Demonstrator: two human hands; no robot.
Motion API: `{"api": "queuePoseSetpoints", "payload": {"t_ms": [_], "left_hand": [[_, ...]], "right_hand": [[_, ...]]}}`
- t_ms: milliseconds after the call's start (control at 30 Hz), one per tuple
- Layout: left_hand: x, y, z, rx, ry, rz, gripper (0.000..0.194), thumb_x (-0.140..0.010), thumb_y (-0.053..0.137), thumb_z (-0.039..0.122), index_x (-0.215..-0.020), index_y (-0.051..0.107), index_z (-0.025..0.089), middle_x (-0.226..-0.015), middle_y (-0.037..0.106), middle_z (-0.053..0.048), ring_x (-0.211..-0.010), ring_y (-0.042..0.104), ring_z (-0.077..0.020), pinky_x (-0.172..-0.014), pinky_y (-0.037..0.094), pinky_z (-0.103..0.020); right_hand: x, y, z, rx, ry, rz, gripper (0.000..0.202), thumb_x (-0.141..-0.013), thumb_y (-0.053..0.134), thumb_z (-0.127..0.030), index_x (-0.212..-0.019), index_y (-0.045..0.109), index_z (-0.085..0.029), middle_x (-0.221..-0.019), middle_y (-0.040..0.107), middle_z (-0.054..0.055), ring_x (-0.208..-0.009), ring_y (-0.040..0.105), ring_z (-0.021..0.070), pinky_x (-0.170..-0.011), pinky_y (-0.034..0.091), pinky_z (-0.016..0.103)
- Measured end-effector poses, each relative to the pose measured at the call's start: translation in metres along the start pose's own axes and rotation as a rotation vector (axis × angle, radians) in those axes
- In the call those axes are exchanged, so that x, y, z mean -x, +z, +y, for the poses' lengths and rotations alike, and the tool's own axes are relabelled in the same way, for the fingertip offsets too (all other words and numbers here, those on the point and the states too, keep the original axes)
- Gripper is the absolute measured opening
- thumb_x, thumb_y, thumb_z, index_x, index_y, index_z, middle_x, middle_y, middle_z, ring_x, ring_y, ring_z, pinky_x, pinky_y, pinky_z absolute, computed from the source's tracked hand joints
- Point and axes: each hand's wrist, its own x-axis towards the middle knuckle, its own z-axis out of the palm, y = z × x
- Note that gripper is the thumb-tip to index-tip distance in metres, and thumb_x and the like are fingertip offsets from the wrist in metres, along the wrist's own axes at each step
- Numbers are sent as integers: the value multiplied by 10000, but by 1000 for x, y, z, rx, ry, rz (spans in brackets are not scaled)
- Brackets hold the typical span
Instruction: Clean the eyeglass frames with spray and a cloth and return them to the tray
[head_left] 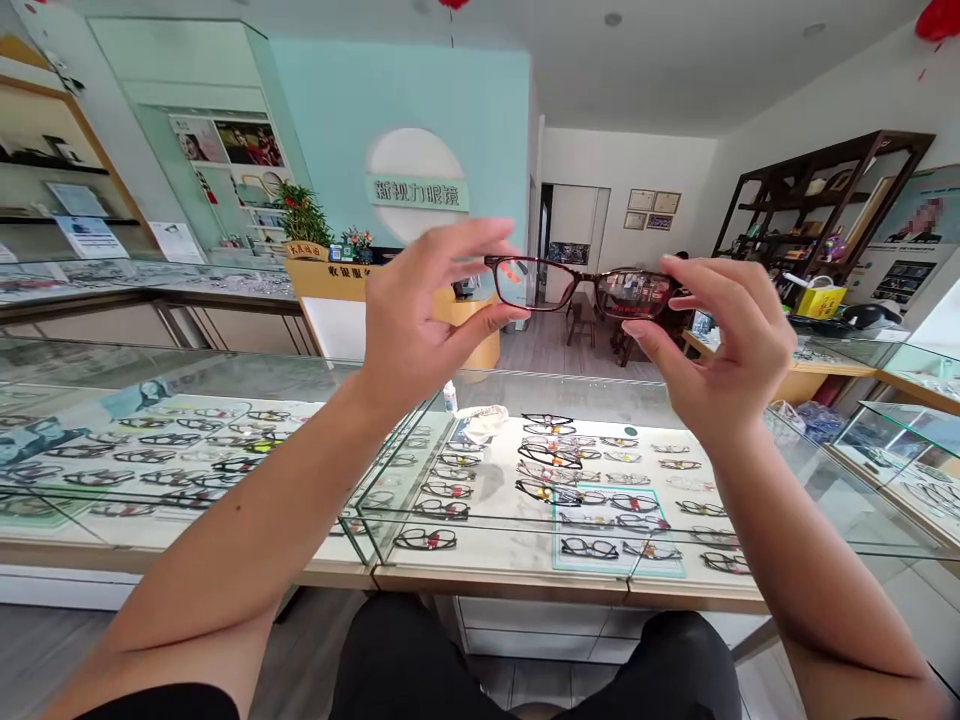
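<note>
Holding glasses up high

From far away, I have the dark red glasses up in the air over the glass counter. My left hand and right hand each pinch one end, fingers and thumb nearly together. I think a soft, even squeeze is best, with thumbs off the lenses and both ends level. The glass counter is like a big clear box, with rows of other glasses inside, some on a sheet with a blue-green edge. A case on the left holds more. I cannot tell if the white bottle and cloth are inside or on top
</note>
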Motion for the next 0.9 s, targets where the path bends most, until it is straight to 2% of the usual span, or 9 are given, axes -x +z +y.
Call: {"api": "queuePoseSetpoints", "payload": {"t_ms": [67, 167, 333, 467, 633, 733, 900], "left_hand": [[-9, -1, 1, 53, 63, 48, 623, -901, 881, 503, -1442, 605, 366, -1283, 735, -23, -1212, 779, -260, -994, 701, -472], [-22, -3, 3, 60, 140, 87, 563, -934, 869, 443, -1415, 597, 335, -1304, 698, -20, -1266, 751, -240, -1018, 688, -467], [-38, -3, 7, 4, 184, 142, 561, -936, 826, 577, -1396, 612, 338, -1320, 696, -37, -1273, 726, -235, -996, 683, -439], [-42, -1, 13, -44, 142, 207, 597, -885, 814, 684, -1357, 654, 355, -1270, 717, -39, -1204, 726, -232, -910, 659, -402], [-40, 1, 16, -108, 80, 201, 666, -841, 746, 815, -1319, 663, 359, -1250, 702, -60, -1155, 706, -238, -855, 644, -396], [-38, 0, 14, -115, 57, 191, 638, -859, 753, 791, -1329, 661, 370, -1275, 691, -56, -1144, 705, -229, -849, 640, -388], [-36, -8, 4, -71, 214, 204, 652, -859, 889, 604, -1398, 667, 314, -1272, 675, -86, -1131, 703, -235, -800, 608, -372]], "right_hand": [[-13, -4, -4, 14, -23, 24, 514, -966, 803, -339, -1465, 685, -376, -1264, 722, 97, -1165, 691, 357, -860, 680, 558], [-29, -9, -8, 10, -76, 73, 468, -984, 799, -369, -1444, 708, -376, -1262, 742, 79, -1185, 698, 340, -841, 696, 530], [-41, -15, -19, 55, -14, 81, 499, -984, 792, -456, -1469, 676, -434, -1348, 712, 86, -1291, 680, 382, -879, 720, 539], [-42, -18, -26, 105, 17, 80, 525, -976, 789, -459, -1480, 649, -491, -1342, 713, 85, -1301, 679, 417, -873, 727, 599], [-42, -19, -26, 30, 19, 93, 484, -963, 812, -411, -1431, 694, -458, -1335, 707, 96, -1319, 675, 424, -882, 715, 586], [-43, -17, -27, 9, 42, 83, 498, -959, 821, -384, -1435, 683, -437, -1342, 703, 96, -1321, 683, 409, -901, 711, 562], [-43, -9, -34, -56, 86, 103, 360, -981, 808, -365, -1332, 732, -391, -1300, 730, 55, -1295, 682, 334, -940, 714, 506]]}}
